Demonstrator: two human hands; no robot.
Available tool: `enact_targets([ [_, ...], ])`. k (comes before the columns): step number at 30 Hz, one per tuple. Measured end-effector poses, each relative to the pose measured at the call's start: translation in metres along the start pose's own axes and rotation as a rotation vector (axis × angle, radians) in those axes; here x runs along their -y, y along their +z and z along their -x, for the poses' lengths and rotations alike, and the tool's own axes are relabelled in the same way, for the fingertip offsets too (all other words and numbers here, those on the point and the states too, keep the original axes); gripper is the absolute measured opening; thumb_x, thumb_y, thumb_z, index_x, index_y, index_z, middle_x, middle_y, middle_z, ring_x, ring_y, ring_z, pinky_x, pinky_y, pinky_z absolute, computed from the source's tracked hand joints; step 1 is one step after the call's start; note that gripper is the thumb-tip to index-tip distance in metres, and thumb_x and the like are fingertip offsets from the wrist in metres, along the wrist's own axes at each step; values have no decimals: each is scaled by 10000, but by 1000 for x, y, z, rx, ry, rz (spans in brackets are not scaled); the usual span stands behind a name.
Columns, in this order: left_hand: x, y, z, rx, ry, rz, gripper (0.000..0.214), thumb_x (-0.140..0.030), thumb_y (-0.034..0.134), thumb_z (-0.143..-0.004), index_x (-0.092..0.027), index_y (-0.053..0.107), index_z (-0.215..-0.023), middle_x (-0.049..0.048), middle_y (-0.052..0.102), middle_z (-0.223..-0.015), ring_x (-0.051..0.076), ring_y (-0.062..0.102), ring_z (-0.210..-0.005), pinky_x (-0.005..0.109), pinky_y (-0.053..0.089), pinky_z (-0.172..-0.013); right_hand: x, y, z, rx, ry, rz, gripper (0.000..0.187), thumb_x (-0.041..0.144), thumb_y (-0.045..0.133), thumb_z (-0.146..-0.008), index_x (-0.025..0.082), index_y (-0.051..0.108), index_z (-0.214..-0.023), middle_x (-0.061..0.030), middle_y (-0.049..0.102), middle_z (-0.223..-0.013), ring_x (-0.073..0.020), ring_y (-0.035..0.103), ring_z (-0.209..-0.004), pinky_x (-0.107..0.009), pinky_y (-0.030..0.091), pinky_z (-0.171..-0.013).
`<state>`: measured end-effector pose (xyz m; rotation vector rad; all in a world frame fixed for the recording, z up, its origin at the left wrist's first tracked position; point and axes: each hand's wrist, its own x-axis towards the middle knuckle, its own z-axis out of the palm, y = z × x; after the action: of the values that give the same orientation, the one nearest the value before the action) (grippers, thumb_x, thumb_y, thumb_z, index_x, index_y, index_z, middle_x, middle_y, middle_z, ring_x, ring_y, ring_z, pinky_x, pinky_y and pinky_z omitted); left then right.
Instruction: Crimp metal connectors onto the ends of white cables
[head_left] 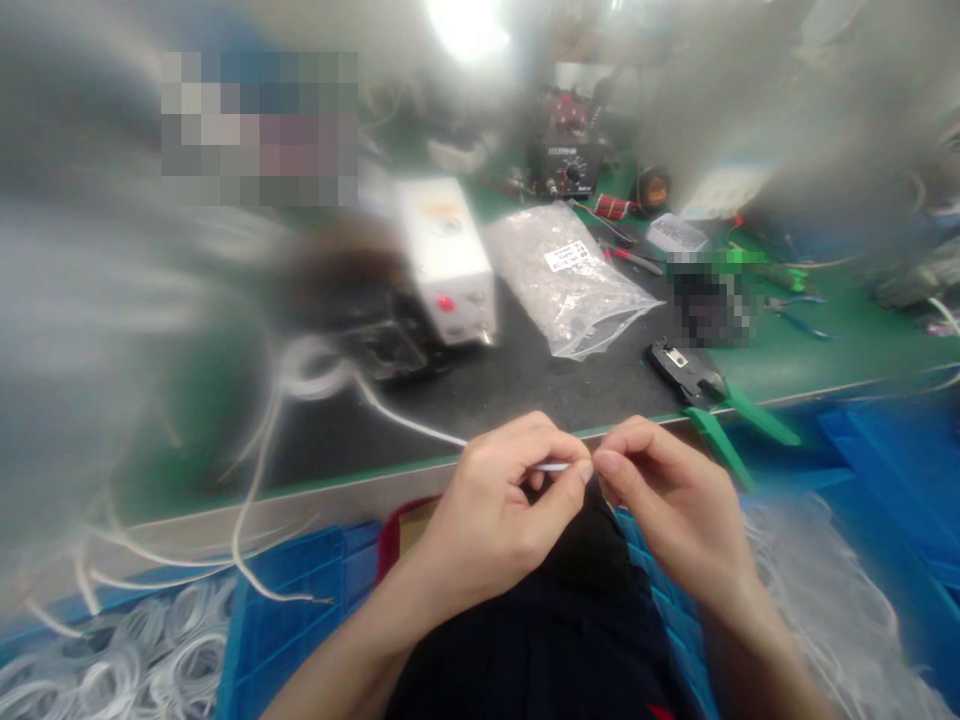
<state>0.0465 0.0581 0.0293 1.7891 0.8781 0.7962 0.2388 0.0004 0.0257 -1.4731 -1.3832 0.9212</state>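
A white cable [412, 428] runs from a loose coil [315, 368] on the bench into my left hand [517, 495]. That hand is closed, pinching the cable near its end between thumb and forefinger. My right hand [667, 490] meets it there, thumb and forefinger pressed together at the cable's tip. Whatever sits between those right fingertips is too small and hidden to name. To the right of my hands, a crimping tool [686, 372] with green handles lies at the bench edge, handles hanging over it.
A white box-shaped machine [450, 260] with a red button stands behind the coil. Beyond my hands lies a clear zip bag [570, 280] of small parts. Blue crates [285, 630] sit below the bench, the left one beside many coiled cables [150, 650]. Pliers [806, 315] rest at right.
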Motion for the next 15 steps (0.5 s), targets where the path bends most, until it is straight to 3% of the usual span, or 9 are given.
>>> enact_targets([
  [8, -22, 7, 1, -8, 96, -51, 180, -119, 660, -1019, -210, 725, -878, -30, 635, -830, 95, 571, -720, 254, 428, -686, 12, -12, 17, 5, 101, -191, 157, 307, 685, -1094, 251, 706, -949, 51, 613, -784, -104, 578, -630, -228, 460, -601],
  [15, -14, 19, -6, 40, 16, -30, 161, -148, 647, -1023, -201, 708, -884, -22, 616, -844, 101, 562, -723, 265, 393, -628, 7, -23, 17, -120, 29, 51, 169, 285, 719, -1066, 237, 712, -904, 35, 650, -802, -127, 604, -730, -238, 461, -684],
])
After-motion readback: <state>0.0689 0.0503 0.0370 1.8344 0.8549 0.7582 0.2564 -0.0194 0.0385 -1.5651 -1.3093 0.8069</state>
